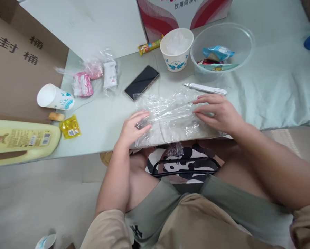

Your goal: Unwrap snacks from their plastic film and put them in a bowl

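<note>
A crumpled sheet of clear plastic film is spread along the front edge of the cloth-covered table. My left hand rests at the film's left end, thumb and fingers apart. Over its right end is my right hand, fingers stretched out toward the left; I cannot make out any grip on the film. Just beyond the right fingers lies a white utility knife. A black phone lies behind the film's left part, touching or nearly touching it.
Behind stand a paper cup with clear plastic inside and a clear bowl holding snack packets. At left are a tipped paper cup, pink packets, a yellow wrapper and a pale yellow jug. Boxes line the back.
</note>
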`<state>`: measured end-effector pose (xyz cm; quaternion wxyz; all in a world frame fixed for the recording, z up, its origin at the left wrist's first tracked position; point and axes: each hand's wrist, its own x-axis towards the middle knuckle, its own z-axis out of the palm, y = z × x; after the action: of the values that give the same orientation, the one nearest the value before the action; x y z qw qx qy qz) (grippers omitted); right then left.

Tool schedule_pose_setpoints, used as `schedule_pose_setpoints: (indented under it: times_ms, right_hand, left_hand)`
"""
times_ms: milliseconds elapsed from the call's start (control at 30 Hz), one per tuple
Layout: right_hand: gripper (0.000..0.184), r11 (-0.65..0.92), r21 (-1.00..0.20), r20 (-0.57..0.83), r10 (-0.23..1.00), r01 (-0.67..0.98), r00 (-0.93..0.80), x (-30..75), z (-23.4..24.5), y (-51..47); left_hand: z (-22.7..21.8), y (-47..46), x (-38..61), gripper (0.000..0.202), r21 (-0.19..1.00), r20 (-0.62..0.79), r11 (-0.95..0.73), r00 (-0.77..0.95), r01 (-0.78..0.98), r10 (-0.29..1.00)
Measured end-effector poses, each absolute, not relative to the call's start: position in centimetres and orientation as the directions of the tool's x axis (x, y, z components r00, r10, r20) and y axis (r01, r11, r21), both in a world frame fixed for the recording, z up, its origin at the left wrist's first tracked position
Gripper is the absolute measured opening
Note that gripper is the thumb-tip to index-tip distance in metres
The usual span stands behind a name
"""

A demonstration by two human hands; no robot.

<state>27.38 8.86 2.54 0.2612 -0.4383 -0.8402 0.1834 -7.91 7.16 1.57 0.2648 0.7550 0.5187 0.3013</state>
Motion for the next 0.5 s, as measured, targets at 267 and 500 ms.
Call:
schedule_pose_setpoints:
  times_ms: [267,500]
  right_hand:
    - [0.034,0.454,-0.508,0.184,0.887,0.732,-0.423,27.4,1.9,9.0]
    - [0.02,0.491,-0.522,0.245,0.869,0.697,-0.429,27.8,1.3,9.7]
  left_hand:
    - [1.9,7.2,-7.4,0.012,0.684,0.171,-0.283,0.23,0.673,0.958]
    - [1.8,7.4,-8.1,0.015,0.672,0.152,-0.256,0.208,0.695,0.966]
